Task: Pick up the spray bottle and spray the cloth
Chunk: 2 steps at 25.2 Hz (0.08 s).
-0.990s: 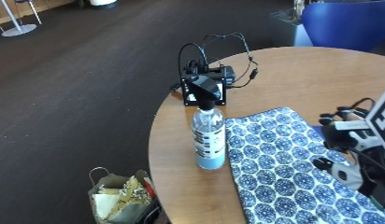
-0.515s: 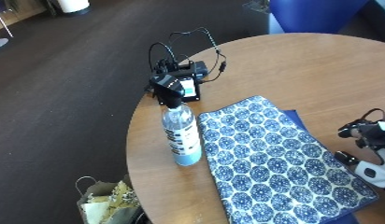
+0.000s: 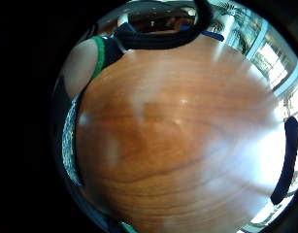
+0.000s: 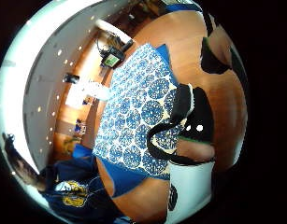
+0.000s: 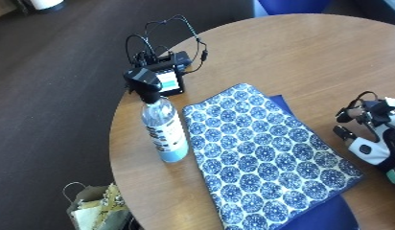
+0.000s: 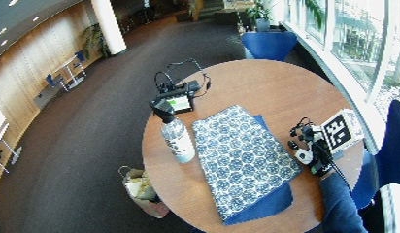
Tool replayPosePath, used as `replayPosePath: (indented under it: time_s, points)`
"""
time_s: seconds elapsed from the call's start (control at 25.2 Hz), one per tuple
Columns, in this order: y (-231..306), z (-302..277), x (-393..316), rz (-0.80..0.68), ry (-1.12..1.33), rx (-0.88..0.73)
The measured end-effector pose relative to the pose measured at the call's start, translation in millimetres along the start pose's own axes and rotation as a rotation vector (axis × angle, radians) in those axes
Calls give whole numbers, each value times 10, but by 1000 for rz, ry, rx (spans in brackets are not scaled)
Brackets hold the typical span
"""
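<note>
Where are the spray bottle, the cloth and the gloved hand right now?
spray bottle [image 5: 164,129], outside view, on its clear labelled body.
cloth [image 5: 264,153], outside view, middle of the blue patterned fabric.
right hand [image 5: 371,136], outside view, on the glove at the table's edge.

Black-gloved grip [image 5: 370,134] (white plastic at its side), dark blue sleeve [image 6: 339,204].

round wood table [image 5: 299,57] | dark carpet [image 5: 51,96] | blue chair [image 6: 270,44] | windows [image 6: 355,34]

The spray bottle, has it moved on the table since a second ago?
No. The spray bottle stands between the black device and the cloth as before; only the camera shifted.
</note>
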<state>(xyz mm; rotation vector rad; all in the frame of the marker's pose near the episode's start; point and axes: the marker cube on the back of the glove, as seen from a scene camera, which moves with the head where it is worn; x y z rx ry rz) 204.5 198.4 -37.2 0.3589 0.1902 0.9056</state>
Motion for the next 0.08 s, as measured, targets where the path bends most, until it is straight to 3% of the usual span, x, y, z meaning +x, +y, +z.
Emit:
replayPosePath:
  time_s: [0.08]
  points:
    - [-32, -8, 1, -1, -13, 7]
